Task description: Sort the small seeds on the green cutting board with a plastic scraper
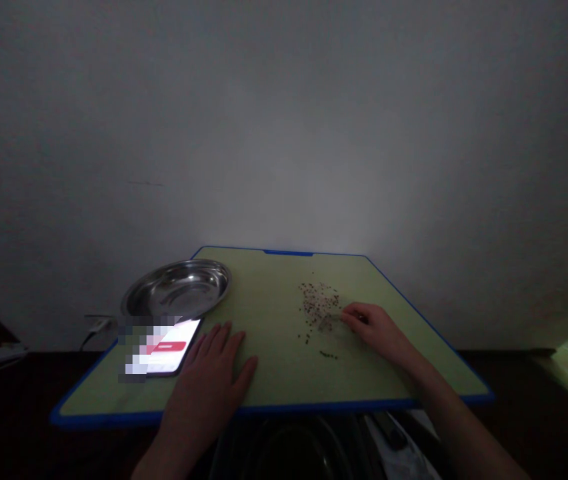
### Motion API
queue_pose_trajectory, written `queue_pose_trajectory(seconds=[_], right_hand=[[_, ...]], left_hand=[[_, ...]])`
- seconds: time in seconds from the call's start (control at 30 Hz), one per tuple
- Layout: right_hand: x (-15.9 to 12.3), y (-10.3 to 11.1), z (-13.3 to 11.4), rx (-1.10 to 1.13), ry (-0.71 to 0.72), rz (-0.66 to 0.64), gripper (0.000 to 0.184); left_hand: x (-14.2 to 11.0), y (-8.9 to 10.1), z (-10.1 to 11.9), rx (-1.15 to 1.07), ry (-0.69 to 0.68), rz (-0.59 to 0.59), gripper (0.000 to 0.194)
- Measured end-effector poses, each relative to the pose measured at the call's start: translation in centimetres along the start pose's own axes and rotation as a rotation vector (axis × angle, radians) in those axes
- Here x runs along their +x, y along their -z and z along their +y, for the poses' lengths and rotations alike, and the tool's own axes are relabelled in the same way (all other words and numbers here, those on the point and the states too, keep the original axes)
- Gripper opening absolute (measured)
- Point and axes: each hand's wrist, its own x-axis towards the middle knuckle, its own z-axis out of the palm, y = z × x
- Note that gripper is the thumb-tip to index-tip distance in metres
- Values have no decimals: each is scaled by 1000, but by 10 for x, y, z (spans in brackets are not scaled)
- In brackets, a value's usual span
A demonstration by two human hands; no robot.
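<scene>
My left hand (pixel 215 373) lies flat on the table with its fingers spread, right beside a phone (pixel 170 360) whose screen is lit. At the right, my right hand (pixel 371 328) is closed in a pinch on a small, thin, greyish tool (pixel 330 321); its exact kind is too dim to tell. The tool's far end reaches into a scattered heap of small dark and pale grains (pixel 318 303). Nearer to me, a short row of dark grains (pixel 328 355) lies apart from the heap.
A shallow steel basin (pixel 179 290) stands at the table's left side, behind the phone. The pale green table (pixel 274 373) has a blue edge and meets a grey wall (pixel 284 133). A white plug with a cable (pixel 98 325) is at the left.
</scene>
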Motion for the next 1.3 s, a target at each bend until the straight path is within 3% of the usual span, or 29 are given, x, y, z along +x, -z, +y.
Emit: queue_pose_trajectory(seconds=[0.43,1.3], right_hand=[[17,-9,0,-52,20,44,25],[24,-10,-10,-100,37,87,23]], left_hand=[[-1,0,-1,17,5,-7,51],[-1,0,-1,8,-4,0,49]])
